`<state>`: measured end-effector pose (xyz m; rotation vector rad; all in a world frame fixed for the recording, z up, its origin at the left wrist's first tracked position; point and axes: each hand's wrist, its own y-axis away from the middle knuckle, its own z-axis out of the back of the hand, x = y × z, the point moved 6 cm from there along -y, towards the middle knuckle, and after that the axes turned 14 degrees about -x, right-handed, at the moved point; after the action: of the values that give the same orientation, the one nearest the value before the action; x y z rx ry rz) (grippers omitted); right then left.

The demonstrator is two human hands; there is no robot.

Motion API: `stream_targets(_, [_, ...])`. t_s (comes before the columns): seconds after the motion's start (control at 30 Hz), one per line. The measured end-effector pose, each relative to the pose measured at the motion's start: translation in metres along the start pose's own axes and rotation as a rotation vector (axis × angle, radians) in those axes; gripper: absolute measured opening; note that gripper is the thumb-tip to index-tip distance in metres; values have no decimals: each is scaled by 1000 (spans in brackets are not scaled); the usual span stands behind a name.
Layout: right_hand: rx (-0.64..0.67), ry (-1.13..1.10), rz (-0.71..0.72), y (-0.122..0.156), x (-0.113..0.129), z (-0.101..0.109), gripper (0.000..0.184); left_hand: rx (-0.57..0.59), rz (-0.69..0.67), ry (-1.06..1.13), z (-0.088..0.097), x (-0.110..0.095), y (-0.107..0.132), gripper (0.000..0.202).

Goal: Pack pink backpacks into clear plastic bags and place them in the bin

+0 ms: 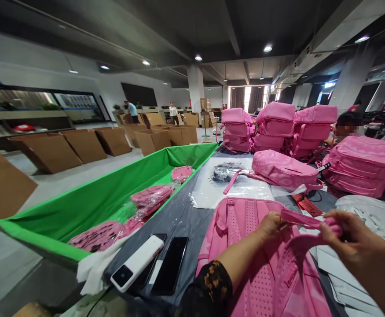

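A pink backpack (254, 259) lies on the table with its padded back panel and shoulder straps facing up. My left hand (271, 226) grips a pink strap (301, 219) just above the backpack, and my right hand (353, 240) pinches the strap's far end. The strap is stretched between my hands. A black patterned sleeve (208, 286) covers my left forearm. The backpack's lower end is partly hidden by my arms and the bottom of the view.
Two phone-like devices, one white (137, 263) and one black (170, 266), lie on the grey table cover (175, 220). Beyond stand a green-lined bin (89, 207) of wrapped pink items, stacked pink backpacks (274, 127), a co-worker (347, 125) and open cardboard boxes (113, 141).
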<state>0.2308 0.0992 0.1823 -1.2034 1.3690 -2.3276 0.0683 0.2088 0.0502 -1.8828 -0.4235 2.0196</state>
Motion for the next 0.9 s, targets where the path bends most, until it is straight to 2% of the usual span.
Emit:
stream_targets(0.07, [80, -41, -103, -20, -8, 1, 57, -144, -87, -98, 21, -26, 8, 31])
stream_targets(0.13, [197, -78, -157, -33, -12, -7, 58, -254, -283, -259, 37, -61, 15, 48])
stream_targets(0.17, [255, -107, -157, -37, -10, -13, 58, -232, -393, -331, 38, -78, 18, 53])
stream_targets(0.2, [310, -143, -144, -40, -6, -20, 58, -155, -481, -380, 34, -92, 18, 53])
stream_targets(0.27, [390, -207, -106, -45, 4, -33, 59, 32, -522, -399, 26, -106, 14, 34])
stream_targets(0.3, [399, -227, -100, -49, 7, -37, 59, 65, -487, -396, 25, -108, 11, 21])
stream_targets(0.33, [406, -239, -113, -53, 9, -40, 60, 44, -434, -394, 27, -108, 8, 12])
stream_targets(0.4, [450, -264, -180, -59, 7, -48, 62, -52, -299, -368, 36, -101, 12, 12])
stream_targets(0.43, [494, -288, -208, -61, 4, -54, 63, -62, -209, -320, 37, -94, 21, 10])
stream_targets(0.47, [543, -317, -217, -61, 0, -61, 64, -37, -97, -238, 36, -85, 35, 7])
stream_targets(0.53, [603, -342, -163, -60, -9, -82, 66, 49, 167, -17, 27, -66, 78, 8])
stream_targets(0.6, [608, -282, -64, -54, -24, -109, 70, 51, 394, 136, 21, -52, 131, 20])
stream_targets(0.63, [625, -213, -7, -48, -32, -124, 73, 32, 459, 144, 21, -49, 156, 26])
stream_targets(0.7, [690, -68, 104, -31, -50, -154, 78, 84, 469, 34, 26, -54, 198, 28])
stream_targets(0.77, [744, 19, 183, -12, -65, -177, 81, 257, 373, -184, 39, -69, 218, 27])
stream_targets(0.8, [753, 43, 202, -3, -71, -184, 82, 321, 315, -299, 50, -77, 217, 29])
stream_targets(0.83, [757, 64, 204, 4, -78, -191, 84, 324, 265, -409, 66, -84, 208, 33])
stream_targets(0.87, [759, 87, 197, 11, -85, -195, 86, 263, 220, -515, 86, -89, 190, 39])
stream_targets(0.9, [763, 115, 200, 17, -91, -199, 87, 152, 175, -618, 108, -92, 167, 43])
